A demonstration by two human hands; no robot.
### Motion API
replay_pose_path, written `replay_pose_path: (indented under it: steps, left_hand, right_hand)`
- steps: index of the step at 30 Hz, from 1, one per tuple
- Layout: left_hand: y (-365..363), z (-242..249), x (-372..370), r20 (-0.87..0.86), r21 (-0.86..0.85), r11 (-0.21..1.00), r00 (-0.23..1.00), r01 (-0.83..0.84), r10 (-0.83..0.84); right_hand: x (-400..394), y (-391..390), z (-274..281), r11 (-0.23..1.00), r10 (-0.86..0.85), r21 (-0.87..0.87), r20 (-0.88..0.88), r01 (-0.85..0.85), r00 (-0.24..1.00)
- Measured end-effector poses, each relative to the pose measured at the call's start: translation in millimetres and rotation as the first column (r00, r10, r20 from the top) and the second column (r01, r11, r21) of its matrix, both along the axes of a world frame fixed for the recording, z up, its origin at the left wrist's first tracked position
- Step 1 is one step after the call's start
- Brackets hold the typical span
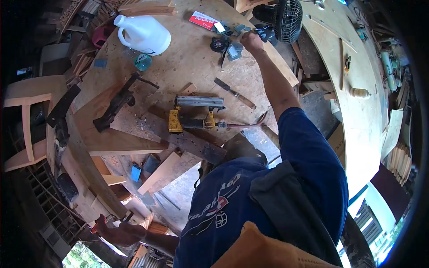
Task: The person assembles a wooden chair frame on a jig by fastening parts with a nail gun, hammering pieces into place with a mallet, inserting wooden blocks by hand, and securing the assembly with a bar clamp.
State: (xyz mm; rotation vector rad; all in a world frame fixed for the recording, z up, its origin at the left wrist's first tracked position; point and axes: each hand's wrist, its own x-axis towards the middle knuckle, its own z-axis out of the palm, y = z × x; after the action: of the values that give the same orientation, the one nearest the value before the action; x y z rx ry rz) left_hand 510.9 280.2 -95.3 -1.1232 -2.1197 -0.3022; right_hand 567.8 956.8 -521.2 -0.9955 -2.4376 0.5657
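My right hand reaches to the far side of the workbench, its fingers curled down beside a black fan. What they grip, if anything, is hidden. Near it lie grey-green sanding-block-like pieces and a black tape measure. Down at the lower left, my left hand is closed around a red-handled tool that I cannot make out further. A yellow and black nail gun with a hose lies mid-bench, below a wood-handled chisel-like tool.
A white jug, a red and white box and a green tape roll sit at the back. Black clamps and wooden boards occupy the left. Another plywood sheet stretches along the right.
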Motion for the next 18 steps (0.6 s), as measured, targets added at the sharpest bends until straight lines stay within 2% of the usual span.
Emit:
replay_pose_path:
  steps: [2,3,6,7,10,11,14,18]
  left_hand:
    - [3,7,6,-0.052,-0.079,0.989,0.991,-0.127,0.123]
    - [1,5,7,-0.026,-0.058,0.994,0.995,-0.095,0.094]
    - [-12,0,6,0.022,-0.023,0.999,0.999,-0.042,0.042]
    - [-15,1,5,0.017,-0.025,0.999,0.999,-0.045,0.046]
    - [-15,-2,17,0.072,0.058,0.991,0.991,-0.119,0.115]
    - [-19,-3,21,0.086,0.08,0.984,0.985,-0.159,0.152]
    - [-26,-4,22,0.102,0.113,0.973,0.977,-0.199,0.188]
    - [-38,-9,12,0.134,0.152,0.958,0.965,-0.244,0.224]
  right_hand:
    - [-10,6,-12,0.992,0.025,0.126,-0.127,-0.009,0.992]
    - [-15,13,-21,0.982,0.045,0.187,-0.189,-0.009,0.981]
    - [-19,27,-34,0.986,0.105,0.138,-0.055,-0.097,0.993]
    - [-20,26,-33,0.993,0.051,0.108,0.014,-0.052,0.999]
    - [1,9,-5,0.998,0.015,0.053,-0.007,-0.015,1.0]
    - [5,12,-4,0.994,0.063,0.078,0.159,-0.076,0.985]
    - [16,14,-17,0.992,0.113,0.017,0.302,-0.123,0.947]
    - [37,-23,34,0.996,-0.086,0.026,0.415,0.083,0.906]
